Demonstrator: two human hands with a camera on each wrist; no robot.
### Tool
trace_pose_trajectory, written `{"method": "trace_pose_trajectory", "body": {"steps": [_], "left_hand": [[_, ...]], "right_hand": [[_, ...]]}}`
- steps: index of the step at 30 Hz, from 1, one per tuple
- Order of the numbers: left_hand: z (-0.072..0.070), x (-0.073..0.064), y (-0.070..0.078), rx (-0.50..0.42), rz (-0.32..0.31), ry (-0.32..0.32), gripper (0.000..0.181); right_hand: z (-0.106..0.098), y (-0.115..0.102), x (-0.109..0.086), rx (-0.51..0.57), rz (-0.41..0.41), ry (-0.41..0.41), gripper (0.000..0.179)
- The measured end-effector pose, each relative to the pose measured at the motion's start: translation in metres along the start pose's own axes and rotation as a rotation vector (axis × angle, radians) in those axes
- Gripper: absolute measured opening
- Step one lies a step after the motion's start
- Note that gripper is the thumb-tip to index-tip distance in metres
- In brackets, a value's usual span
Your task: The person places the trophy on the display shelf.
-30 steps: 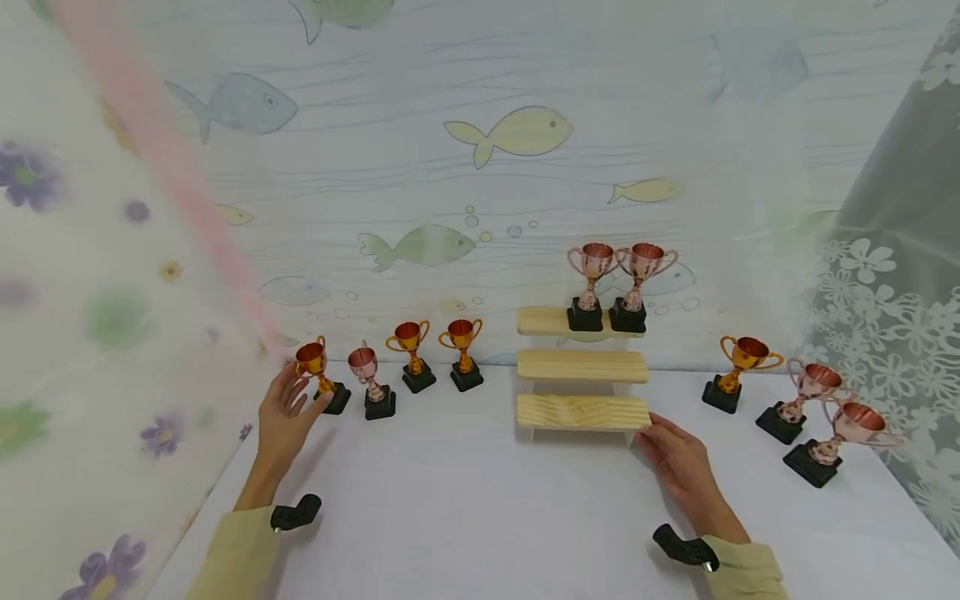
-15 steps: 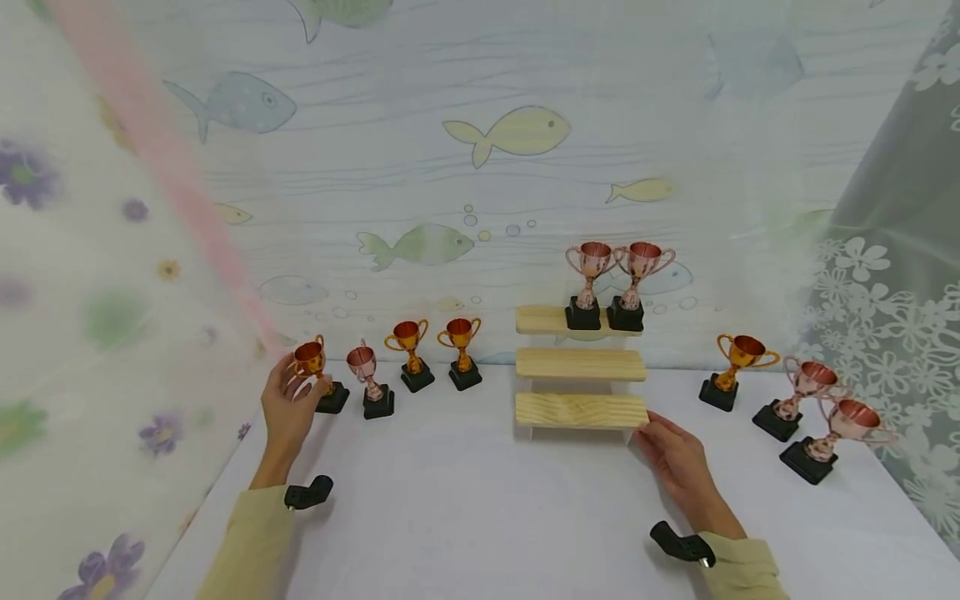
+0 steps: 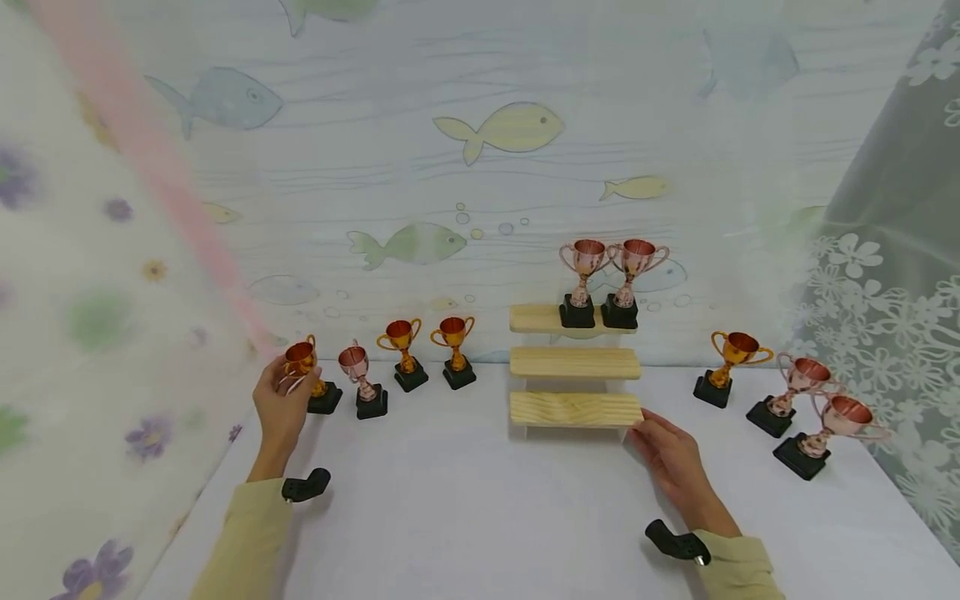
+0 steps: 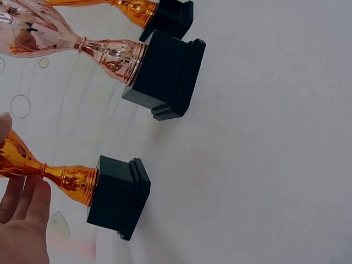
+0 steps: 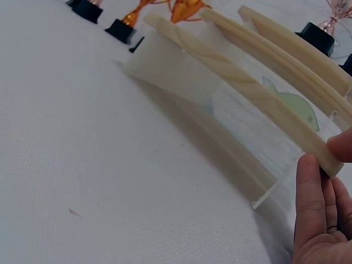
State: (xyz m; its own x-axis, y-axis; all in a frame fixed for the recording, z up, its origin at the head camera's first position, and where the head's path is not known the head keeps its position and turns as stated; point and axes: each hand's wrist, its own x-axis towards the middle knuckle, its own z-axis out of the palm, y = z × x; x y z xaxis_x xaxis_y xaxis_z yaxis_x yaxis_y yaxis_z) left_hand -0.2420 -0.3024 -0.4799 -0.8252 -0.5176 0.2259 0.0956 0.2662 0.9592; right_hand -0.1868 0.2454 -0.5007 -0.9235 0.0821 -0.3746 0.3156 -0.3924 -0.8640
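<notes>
At the far left of the table, my left hand [image 3: 280, 412] holds a gold trophy cup [image 3: 302, 358] by its bowl and upper stem. In the left wrist view its fingers [image 4: 37, 206] lie under the bowl, and the black base [image 4: 117, 197] shows whole; the bowl is mostly out of frame. Beside it stands a rose-gold trophy [image 3: 356, 363]. My right hand [image 3: 673, 460] pinches the right end of the lowest board of a three-step wooden shelf [image 3: 573, 409], thumb above and fingers below in the right wrist view. Two rose-gold trophies [image 3: 581, 283] stand on the top board.
Two gold trophies [image 3: 453, 333] stand between the rose-gold one and the shelf. Right of the shelf are one gold trophy [image 3: 738, 348] and two rose-gold ones [image 3: 846, 414]. A fish-patterned curtain [image 3: 420, 243] hangs behind the white table [image 3: 465, 500].
My left hand has moved in and its fingers have drawn together round the gold trophy cup. The right hand keeps its pinch on the shelf. The head view has shifted slightly.
</notes>
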Motion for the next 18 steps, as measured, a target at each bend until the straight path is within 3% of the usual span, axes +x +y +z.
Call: {"method": "trace_pose_trajectory", "body": {"steps": [7, 18], "left_hand": [[0.0043, 0.0044, -0.0019, -0.026, 0.031, 0.017, 0.057], [0.0085, 0.0071, -0.0060, -0.064, 0.077, 0.103, 0.053]], "right_hand": [[0.0023, 0.0003, -0.0003, 0.003, 0.000, 0.007, 0.063], [0.0011, 0.0018, 0.0015, -0.010, -0.004, 0.008, 0.064]]}}
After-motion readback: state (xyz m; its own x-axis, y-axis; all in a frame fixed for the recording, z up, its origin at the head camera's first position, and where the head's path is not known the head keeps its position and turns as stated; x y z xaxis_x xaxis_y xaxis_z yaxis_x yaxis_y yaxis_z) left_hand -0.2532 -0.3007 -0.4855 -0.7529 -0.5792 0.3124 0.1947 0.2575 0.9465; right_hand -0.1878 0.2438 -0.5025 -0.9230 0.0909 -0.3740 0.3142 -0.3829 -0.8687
